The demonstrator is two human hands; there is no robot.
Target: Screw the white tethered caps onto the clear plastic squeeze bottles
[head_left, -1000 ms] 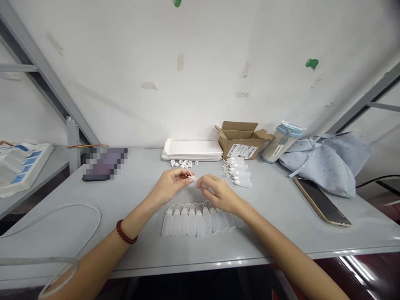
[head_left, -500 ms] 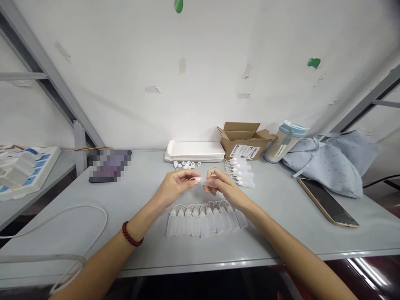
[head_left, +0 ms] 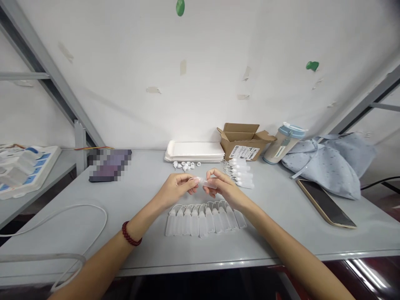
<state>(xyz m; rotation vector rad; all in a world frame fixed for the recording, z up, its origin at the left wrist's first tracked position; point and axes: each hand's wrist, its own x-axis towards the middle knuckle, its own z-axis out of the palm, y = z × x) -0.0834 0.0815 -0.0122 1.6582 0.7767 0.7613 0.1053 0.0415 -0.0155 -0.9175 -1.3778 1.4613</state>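
Note:
Near the middle of the table, my left hand (head_left: 175,189) pinches a small white cap (head_left: 198,179) between thumb and fingers. My right hand (head_left: 225,188) grips a small translucent plastic bottle (head_left: 208,184), lying sideways with its neck toward the cap. Cap and bottle neck meet or nearly meet; fingers partly hide both. Below my hands lies a row of several translucent bottles (head_left: 203,225) with white tops and looped cords. Loose white caps (head_left: 187,165) are scattered beyond my hands. More capped bottles (head_left: 245,175) are stacked to the right of my right hand.
At the back are a stack of white trays (head_left: 196,151), an open cardboard box (head_left: 240,151) and a tilted cup (head_left: 283,143). A blue cloth bag (head_left: 328,164) and a phone (head_left: 326,204) lie right. A white cable (head_left: 104,221) and a partly blurred dark item (head_left: 120,164) lie left.
The cap in my left hand has come closer to the bottle neck, and my left fingers have closed further round it. My right hand has hardly moved.

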